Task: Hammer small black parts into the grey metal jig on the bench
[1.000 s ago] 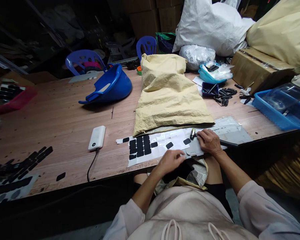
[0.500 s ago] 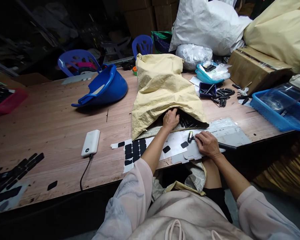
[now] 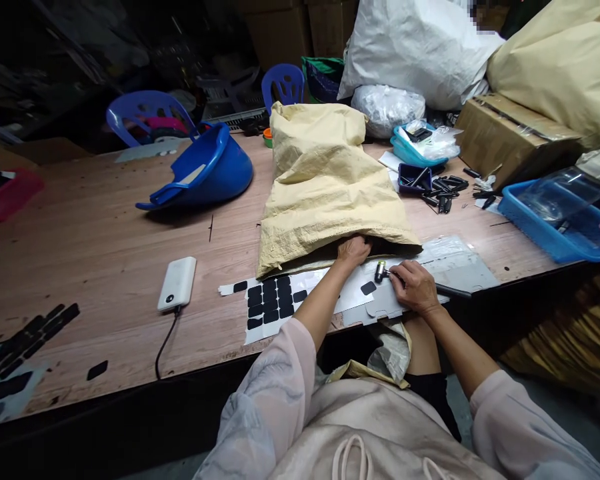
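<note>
My left hand (image 3: 353, 252) reaches into the front opening of a yellow woven sack (image 3: 325, 180) lying on the wooden table (image 3: 105, 260). Its fingers are tucked under the sack's edge and hidden. My right hand (image 3: 415, 287) is closed round the black handle of a small hammer (image 3: 380, 271). The hammer's metal head rests on a grey flat sheet (image 3: 460, 267) at the table's front edge. A single black pad (image 3: 368, 288) lies just left of that hand. A white backing sheet with several black pads (image 3: 270, 303) lies left of my left forearm.
A white power bank (image 3: 177, 283) with a cable sits left of the pads. A blue plastic tub (image 3: 205, 175) lies tipped behind it. At right stand a blue tray (image 3: 555, 230), a cardboard box (image 3: 510, 133) and small black parts (image 3: 443, 190). More black pads (image 3: 25, 337) lie far left.
My left hand went from the table's front edge into the sack's mouth and lifted its edge. The edge has now dropped back over the fingers. My right hand stayed on the hammer.
</note>
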{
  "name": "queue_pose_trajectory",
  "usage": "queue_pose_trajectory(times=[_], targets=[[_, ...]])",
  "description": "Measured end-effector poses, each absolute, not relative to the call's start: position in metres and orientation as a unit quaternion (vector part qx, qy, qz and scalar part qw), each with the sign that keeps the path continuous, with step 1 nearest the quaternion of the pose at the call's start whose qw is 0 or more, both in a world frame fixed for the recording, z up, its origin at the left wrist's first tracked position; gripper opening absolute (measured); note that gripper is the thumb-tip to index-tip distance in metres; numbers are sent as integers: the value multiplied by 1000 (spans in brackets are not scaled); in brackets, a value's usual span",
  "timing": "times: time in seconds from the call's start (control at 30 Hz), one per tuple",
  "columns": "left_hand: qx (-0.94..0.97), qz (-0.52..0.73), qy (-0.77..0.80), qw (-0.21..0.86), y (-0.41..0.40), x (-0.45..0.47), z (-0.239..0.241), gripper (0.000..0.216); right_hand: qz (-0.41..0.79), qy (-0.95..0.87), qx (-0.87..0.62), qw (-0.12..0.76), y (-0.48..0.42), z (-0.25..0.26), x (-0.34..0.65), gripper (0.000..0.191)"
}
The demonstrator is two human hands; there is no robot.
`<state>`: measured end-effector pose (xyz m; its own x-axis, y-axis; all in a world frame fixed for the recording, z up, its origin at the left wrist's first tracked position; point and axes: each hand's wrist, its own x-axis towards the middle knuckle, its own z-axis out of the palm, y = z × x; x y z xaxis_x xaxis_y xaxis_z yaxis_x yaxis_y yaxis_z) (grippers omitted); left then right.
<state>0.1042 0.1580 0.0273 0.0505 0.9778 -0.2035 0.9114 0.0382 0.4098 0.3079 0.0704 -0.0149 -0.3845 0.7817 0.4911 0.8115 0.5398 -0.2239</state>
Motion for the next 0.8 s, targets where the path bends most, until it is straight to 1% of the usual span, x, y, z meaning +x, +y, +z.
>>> queue_pose_trajectory(times=[0.1, 0.2, 0.4, 0.6, 0.7, 0.8], targets=[[696, 43, 693, 183, 137, 80, 28, 41, -31, -832, -478, 280, 71, -15, 308, 16], [701, 56, 695, 149, 118, 56, 26, 44, -30, -833, -477, 280, 72, -16, 309, 16], [686, 92, 706, 154, 91, 28, 11, 34, -31, -831, -479, 282, 74, -17, 310, 15], [609, 164, 763, 141, 73, 18, -4, 44, -61, -834, -471, 280, 75, -17, 311, 17], [608, 198, 755, 145, 70, 14, -8, 38, -66, -833, -472, 281, 75, -18, 311, 17], [612, 213, 752, 120, 68, 11, -10, 30, -57, -831, -476, 283, 75, -18, 311, 16]])
